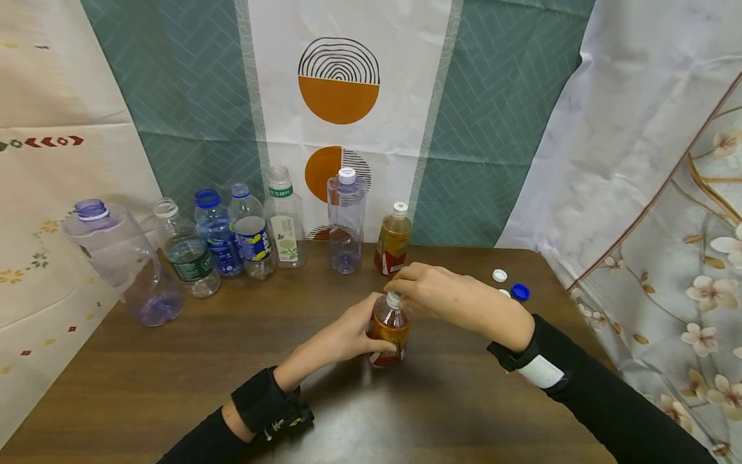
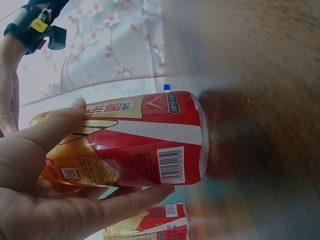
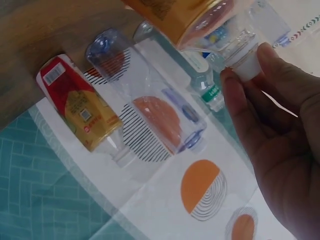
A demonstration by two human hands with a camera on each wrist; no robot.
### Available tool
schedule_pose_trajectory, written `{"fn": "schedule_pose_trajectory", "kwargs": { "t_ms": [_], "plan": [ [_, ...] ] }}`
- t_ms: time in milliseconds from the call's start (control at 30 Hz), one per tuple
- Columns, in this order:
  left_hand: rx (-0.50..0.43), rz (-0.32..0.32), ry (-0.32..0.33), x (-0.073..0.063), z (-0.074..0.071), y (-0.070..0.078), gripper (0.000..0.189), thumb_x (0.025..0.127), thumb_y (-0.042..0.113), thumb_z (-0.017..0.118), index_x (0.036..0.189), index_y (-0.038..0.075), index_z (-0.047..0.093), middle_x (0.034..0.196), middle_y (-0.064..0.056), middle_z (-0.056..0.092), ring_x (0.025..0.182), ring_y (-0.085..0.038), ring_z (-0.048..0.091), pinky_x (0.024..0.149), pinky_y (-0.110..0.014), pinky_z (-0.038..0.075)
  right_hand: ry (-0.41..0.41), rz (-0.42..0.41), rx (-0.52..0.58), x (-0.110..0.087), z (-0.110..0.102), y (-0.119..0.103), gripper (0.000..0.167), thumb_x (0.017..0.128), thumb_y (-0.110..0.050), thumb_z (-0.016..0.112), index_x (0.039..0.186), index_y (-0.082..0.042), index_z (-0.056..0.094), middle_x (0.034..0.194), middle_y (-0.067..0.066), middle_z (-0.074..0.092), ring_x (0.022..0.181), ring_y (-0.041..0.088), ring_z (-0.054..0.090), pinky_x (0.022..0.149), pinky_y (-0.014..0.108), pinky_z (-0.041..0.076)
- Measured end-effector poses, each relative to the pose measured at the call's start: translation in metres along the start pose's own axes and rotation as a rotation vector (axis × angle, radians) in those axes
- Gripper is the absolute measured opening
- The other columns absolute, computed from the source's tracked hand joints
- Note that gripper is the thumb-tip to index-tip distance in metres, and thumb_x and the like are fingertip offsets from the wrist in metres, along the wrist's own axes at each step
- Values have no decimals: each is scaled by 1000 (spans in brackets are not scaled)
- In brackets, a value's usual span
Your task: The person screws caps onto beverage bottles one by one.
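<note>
A clear plastic bottle with a red and gold label (image 1: 390,328) stands upright on the table, nearest to me. My left hand (image 1: 348,332) grips it round the label, thumb across the front; the left wrist view shows the barcode side of this bottle (image 2: 135,140). At the neck, my right hand (image 1: 443,293) pinches the white cap (image 3: 246,62) between thumb and fingers. In the right wrist view the cap sits at the bottle's mouth. Behind stands a matching red and gold bottle (image 1: 394,238) with its white cap on.
Left of the matching bottle is a clear square bottle (image 1: 346,222) with a white cap. Farther left stand several uncapped bottles, among them a green-label one (image 1: 188,251) and a large clear one (image 1: 124,258). A blue cap (image 1: 520,292) and a white cap (image 1: 500,275) lie at right.
</note>
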State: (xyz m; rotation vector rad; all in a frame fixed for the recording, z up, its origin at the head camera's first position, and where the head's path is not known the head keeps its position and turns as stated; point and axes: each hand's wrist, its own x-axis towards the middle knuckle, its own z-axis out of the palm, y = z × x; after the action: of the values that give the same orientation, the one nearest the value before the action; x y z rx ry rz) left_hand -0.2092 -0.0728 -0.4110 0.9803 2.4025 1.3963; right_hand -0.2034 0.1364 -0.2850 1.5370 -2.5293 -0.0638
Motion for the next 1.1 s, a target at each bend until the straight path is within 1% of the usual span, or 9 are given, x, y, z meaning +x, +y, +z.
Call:
{"fn": "schedule_pose_trajectory", "kwargs": {
  "t_ms": [167, 333, 500, 600, 700, 833, 967, 1100],
  "plan": [
    [8, 14, -1, -1, 0, -1, 74, 86, 16, 84, 143, 2, 39, 132, -13, 59, 122, -27, 60, 102, -45, 51, 80, 15, 96, -5, 7, 0, 36, 89, -11, 79, 123, -3, 70, 117, 11, 69, 109, 25, 66, 88, 34, 58],
    [21, 21, 9, -1, 1, -2, 75, 85, 15, 85, 144, 2, 39, 132, -12, 60, 121, -26, 61, 102, -44, 51, 149, 20, 131, -12, 15, -1, 40, 90, -12, 78, 128, -3, 68, 121, 10, 69, 113, 24, 65, 90, 34, 58],
    [47, 34, 20, 0, 3, -3, 74, 84, 16, 86, 142, 2, 41, 132, -12, 59, 121, -25, 61, 102, -43, 51, 208, 85, 151, -24, 24, -1, 44, 90, -15, 79, 132, -7, 67, 124, 5, 68, 114, 21, 63, 91, 33, 57],
    [46, 20, 23, -1, 4, -3, 74, 84, 16, 86, 141, 3, 42, 132, -12, 58, 122, -26, 60, 103, -44, 51, 218, 133, 149, -33, 29, 0, 45, 91, -17, 79, 133, -7, 66, 124, 5, 68, 114, 21, 64, 92, 34, 57],
    [20, 5, 14, -1, 5, -2, 72, 85, 16, 85, 141, 3, 42, 133, -12, 59, 123, -26, 59, 103, -45, 50, 219, 186, 137, -43, 38, 2, 46, 90, -16, 80, 133, -8, 65, 123, 6, 68, 113, 22, 64, 91, 36, 57],
    [0, 3, 16, -2, 5, -1, 71, 84, 15, 86, 139, 3, 42, 132, -13, 60, 122, -26, 60, 103, -45, 50, 235, 242, 141, -54, 56, 2, 45, 88, -13, 81, 131, -7, 66, 121, 8, 68, 112, 24, 65, 88, 37, 58],
    [27, 9, 38, -3, 4, 0, 72, 82, 13, 87, 138, 3, 44, 130, -11, 61, 121, -25, 61, 102, -44, 50, 271, 281, 166, -60, 80, -3, 41, 89, -12, 80, 127, -5, 68, 120, 9, 68, 111, 25, 66, 87, 38, 59],
    [49, 15, 38, -3, 3, 2, 71, 82, 13, 87, 137, 2, 45, 129, -11, 61, 120, -26, 61, 102, -43, 50, 291, 327, 162, -67, 106, -9, 37, 88, -11, 80, 122, -3, 69, 117, 10, 69, 107, 27, 66, 84, 39, 59]
  ]
}}
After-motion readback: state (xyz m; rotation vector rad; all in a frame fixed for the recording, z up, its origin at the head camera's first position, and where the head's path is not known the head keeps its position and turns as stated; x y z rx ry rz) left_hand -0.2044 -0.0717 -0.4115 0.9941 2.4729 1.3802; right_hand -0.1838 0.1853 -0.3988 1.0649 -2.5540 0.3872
